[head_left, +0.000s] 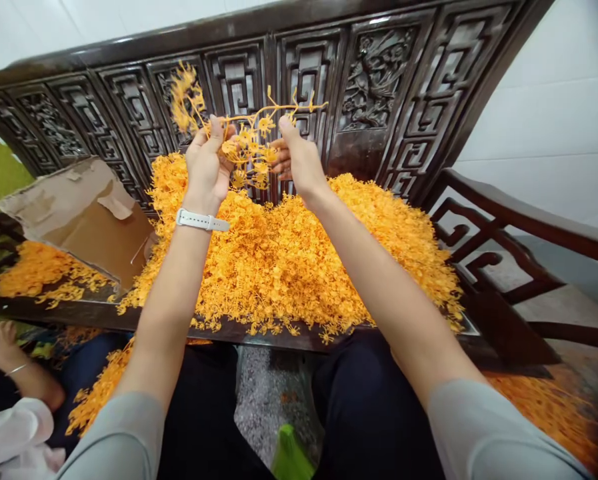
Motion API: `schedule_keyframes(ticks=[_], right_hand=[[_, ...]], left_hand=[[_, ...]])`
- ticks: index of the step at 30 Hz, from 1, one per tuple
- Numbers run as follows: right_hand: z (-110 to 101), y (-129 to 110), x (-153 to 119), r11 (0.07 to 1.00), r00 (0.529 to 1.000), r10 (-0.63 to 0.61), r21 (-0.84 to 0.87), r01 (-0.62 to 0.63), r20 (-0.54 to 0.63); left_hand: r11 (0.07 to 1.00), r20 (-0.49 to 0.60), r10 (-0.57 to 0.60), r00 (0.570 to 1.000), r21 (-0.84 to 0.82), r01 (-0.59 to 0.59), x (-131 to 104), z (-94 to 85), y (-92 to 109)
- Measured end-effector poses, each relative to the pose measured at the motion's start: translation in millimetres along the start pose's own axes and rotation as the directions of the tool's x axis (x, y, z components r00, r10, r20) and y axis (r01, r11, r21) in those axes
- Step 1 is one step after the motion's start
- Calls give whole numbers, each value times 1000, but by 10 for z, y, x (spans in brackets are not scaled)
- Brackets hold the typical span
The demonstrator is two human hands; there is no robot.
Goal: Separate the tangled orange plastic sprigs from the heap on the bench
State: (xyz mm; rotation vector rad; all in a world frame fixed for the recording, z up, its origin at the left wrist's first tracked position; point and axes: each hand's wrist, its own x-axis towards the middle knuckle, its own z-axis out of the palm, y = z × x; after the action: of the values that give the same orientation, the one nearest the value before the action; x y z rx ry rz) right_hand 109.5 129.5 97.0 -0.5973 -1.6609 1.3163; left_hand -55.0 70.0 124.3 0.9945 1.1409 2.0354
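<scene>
An orange plastic branch (249, 119) with small flower-like pieces is held up before the carved backrest. My left hand (209, 157) pinches its stem between thumb and fingers, and a bushy end sticks out to the left. At the right part of the branch is my right hand (299, 153), its thumb raised at the stem and its other fingers spread below; whether it grips a piece is unclear. Several flower pieces hang between the two hands. Below them a large heap of orange pieces (289, 267) covers the bench seat.
A torn cardboard box (93, 220) stands left on the dark wooden bench (299, 339), beside a smaller orange pile (33, 270). The bench's armrest (529, 220) is at the right. Another person's hand (1, 343) shows at lower left. Something green (291, 457) lies below.
</scene>
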Motion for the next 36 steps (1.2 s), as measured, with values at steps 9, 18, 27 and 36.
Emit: schedule_keyframes(ticks=[9, 18, 27, 36], right_hand=[[42, 42, 143, 981, 995, -86, -179, 76, -47], [-276, 201, 100, 999, 963, 45, 36, -37, -266], [548, -164, -198, 948, 977, -139, 264, 178, -160], [867, -435, -671, 952, 990, -138, 281, 122, 39]], left_hand=[[982, 249, -139, 959, 162, 101, -239, 121, -110], [962, 241, 3, 971, 266, -68, -52, -53, -141], [976, -95, -58, 994, 204, 77, 242, -265, -452], [994, -253, 66, 965, 106, -40, 425, -458, -307]])
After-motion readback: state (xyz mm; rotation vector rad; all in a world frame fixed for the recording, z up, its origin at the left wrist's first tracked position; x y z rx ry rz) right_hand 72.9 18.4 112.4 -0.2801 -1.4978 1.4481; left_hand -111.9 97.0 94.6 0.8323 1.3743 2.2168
